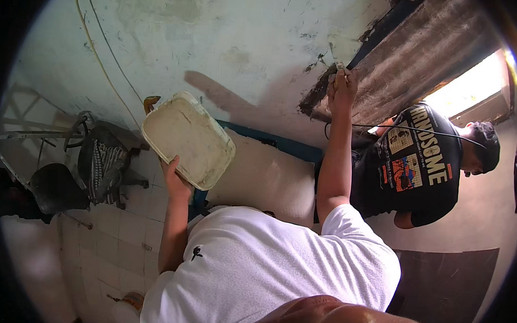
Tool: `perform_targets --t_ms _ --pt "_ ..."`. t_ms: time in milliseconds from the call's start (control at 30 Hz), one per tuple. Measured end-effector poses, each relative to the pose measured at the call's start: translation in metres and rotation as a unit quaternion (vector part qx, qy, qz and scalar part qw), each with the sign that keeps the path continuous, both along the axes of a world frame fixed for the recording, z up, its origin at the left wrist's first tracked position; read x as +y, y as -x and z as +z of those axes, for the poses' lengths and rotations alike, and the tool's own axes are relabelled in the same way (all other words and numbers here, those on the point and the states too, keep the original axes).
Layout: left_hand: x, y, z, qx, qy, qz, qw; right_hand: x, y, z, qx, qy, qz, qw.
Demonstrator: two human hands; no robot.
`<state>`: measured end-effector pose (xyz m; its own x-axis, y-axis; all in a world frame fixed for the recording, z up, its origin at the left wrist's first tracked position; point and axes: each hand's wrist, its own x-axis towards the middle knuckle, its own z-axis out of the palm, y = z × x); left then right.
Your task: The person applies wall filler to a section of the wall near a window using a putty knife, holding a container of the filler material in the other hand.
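My left hand grips the lower edge of a shallow, pale rectangular tray, its thumb over the rim and its other fingers hidden underneath. Whitish paste coats the tray's inside. A brown, curved handle-like piece sticks out by the tray's upper left corner. My right arm reaches far up to the pale, patchy wall. Up there my right hand is closed on a small tool that looks like a putty knife, beside the rough dark edge of an opening; its blade is hard to make out.
To the right, close to my right arm, another person in a black T-shirt and cap faces away. A bright window lies beyond. At left stand dark chairs, one with striped cloth. A cord hangs down the wall.
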<state>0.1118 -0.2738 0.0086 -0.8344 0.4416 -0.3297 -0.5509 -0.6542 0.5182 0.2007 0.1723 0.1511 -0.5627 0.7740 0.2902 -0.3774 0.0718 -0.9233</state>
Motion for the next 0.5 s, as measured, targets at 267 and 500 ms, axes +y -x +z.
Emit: perform_targets --t_ms 267,500 --pt "0.003 0.000 0.013 0.003 0.024 -0.005 1.000 -0.009 -0.022 -0.038 -0.008 0.031 -0.024 0.999" --pt "0.009 0.001 0.006 0.049 0.016 -0.026 0.998 -0.028 -0.024 -0.005 -0.047 -0.401 -0.178 0.897"
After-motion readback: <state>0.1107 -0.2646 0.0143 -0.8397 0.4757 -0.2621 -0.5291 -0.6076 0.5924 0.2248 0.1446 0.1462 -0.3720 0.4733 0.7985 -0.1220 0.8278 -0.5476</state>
